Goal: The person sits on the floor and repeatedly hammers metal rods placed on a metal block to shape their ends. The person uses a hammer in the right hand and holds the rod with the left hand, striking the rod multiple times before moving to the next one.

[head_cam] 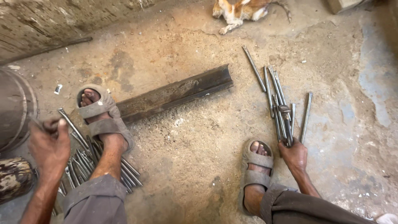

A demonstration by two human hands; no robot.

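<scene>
Rough, stained concrete floor [195, 161] is spreading out under us as we are squatting in sandals, and we are taking the steel angle bar [176, 94] lying in the middle as our landmark.

Nearest us, on the near left of the bar, our left hand [49, 147] is closing around a short dark tool or rod end [46, 124]; the grip is blurred, so we cannot say exactly what it is. Just below that hand, a heap of metal rods [85, 164] is lying under and beside our left foot [101, 118], whose toes are almost touching the bar's left end. To the near right of the bar, our right hand [293, 154] is grasping one rod [285, 122] at its lower end, beside our right foot [258, 172].

We judge that we are sorting or picking rods one at a time; the move in hand seems to call for lifting this rod free of its neighbours without dragging them.

Right of the bar, a second bundle of rods [275, 95] is fanning out, crowding the one we are holding. Left of the bar, a rusty drum [14, 112] and a log end [14, 176] are hemming in the left hand. Beyond the bar, a cat [240, 10] is lying by the wall [49, 25].
</scene>
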